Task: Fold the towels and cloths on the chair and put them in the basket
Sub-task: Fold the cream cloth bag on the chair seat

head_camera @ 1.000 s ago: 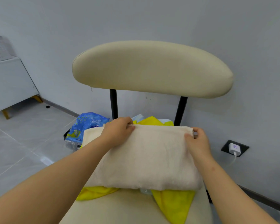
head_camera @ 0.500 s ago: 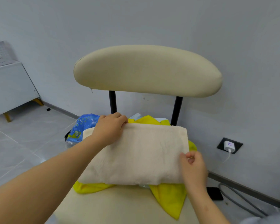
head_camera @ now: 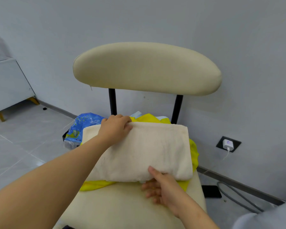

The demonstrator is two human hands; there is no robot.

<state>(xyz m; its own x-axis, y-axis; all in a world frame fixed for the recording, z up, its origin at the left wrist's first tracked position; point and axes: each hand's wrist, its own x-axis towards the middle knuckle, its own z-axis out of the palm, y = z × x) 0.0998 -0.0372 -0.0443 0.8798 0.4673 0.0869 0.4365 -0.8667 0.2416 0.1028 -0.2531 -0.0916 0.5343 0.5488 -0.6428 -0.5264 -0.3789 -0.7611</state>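
The folded cream towel (head_camera: pixel 144 151) lies on a yellow cloth (head_camera: pixel 96 185) on the chair seat (head_camera: pixel 116 207). The left hand (head_camera: pixel 115 129) grips its far edge. The right hand (head_camera: pixel 163 189) pinches the near edge, thumb on top and fingers beneath.

Risk: lifting by the edges alone may let the layers sag open. The yellow cloth may also drag along and slip off the seat.

The seat is padded and smooth. Around it are a grey wall (head_camera: pixel 238 38), a tiled floor (head_camera: pixel 15 154), a blue plastic packet (head_camera: pixel 82 124) and a plugged-in charger (head_camera: pixel 228 143). No basket is identifiable.
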